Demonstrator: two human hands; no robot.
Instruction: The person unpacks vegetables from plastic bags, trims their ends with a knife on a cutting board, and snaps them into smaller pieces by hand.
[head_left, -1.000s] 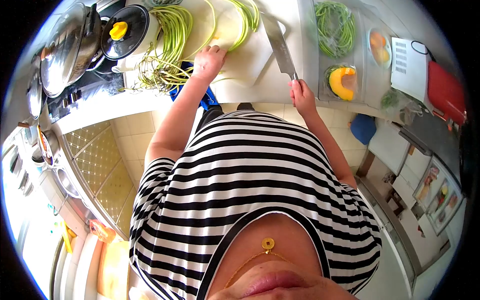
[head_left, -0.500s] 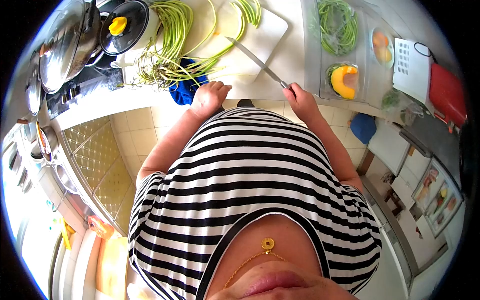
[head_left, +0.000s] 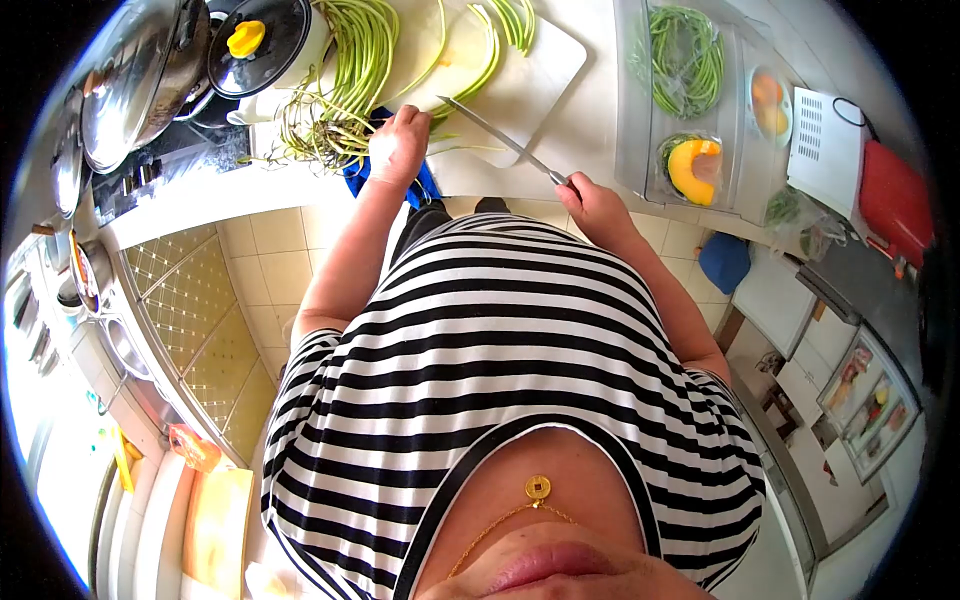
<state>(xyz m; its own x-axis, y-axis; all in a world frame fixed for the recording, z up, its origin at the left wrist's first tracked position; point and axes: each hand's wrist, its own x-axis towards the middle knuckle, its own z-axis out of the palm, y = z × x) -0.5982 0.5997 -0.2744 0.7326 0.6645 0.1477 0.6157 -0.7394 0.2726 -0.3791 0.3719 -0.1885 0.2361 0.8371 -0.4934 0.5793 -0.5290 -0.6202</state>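
My right hand point(head_left: 595, 205) is wrapped round the handle of a long kitchen knife point(head_left: 508, 139). The blade points up and left over a white cutting board point(head_left: 553, 75), its tip close to some green stalks. My left hand point(head_left: 399, 148) is closed on the lower part of a few garlic scapes point(head_left: 478, 78) that curve across the board. Its fingertips are partly hidden. Left of it lies a big bundle of garlic scapes point(head_left: 362, 52) with dry, tangled ends. A blue cloth point(head_left: 424, 184) shows under my left wrist at the counter edge.
At the left stand a pot with a black lid point(head_left: 262, 50) and a glass-lidded pan point(head_left: 130, 85) by the stove. On the right, a clear tray point(head_left: 632, 100) holds a bag of green stalks point(head_left: 686, 65), a pumpkin piece point(head_left: 688, 172) and a bowl of eggs point(head_left: 770, 128).
My left hand has moved up from the counter edge onto the garlic scapes, uncovering more of the blue cloth. The knife has shifted slightly left and down, still in my right hand.
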